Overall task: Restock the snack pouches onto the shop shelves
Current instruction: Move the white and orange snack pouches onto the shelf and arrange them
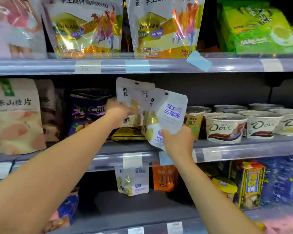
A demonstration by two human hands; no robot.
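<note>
I count three white snack pouches. Two are just above the middle shelf (pixel 108 157), near its middle, one partly behind the other. The left hand (pixel 119 111) has its fingers curled round the back pouch (pixel 134 89), low on its left side. The right hand (pixel 178 141) pinches the front pouch (pixel 169 112) by its bottom corner. That pouch leans to the right, and its bottom hangs in front of the middle shelf's edge. The third pouch (pixel 133 182) stands alone below the middle shelf, beside one orange pouch (pixel 165 179).

On the right of the middle shelf I see three Dove tubs (pixel 224 127) in the front row. All are closed on top, so I cannot see inside. More tub tops show behind them, but I cannot count those well. On the left of the middle shelf stand one purple bag (pixel 90 110) and one big beige bag (pixel 13 119). Above the middle shelf stand two big matching bags (pixel 85 26) and one green pack (pixel 257 29).

The left hand is blurred and hides the low part of the back pouch. The last Dove tub is cut off by the picture edge.
</note>
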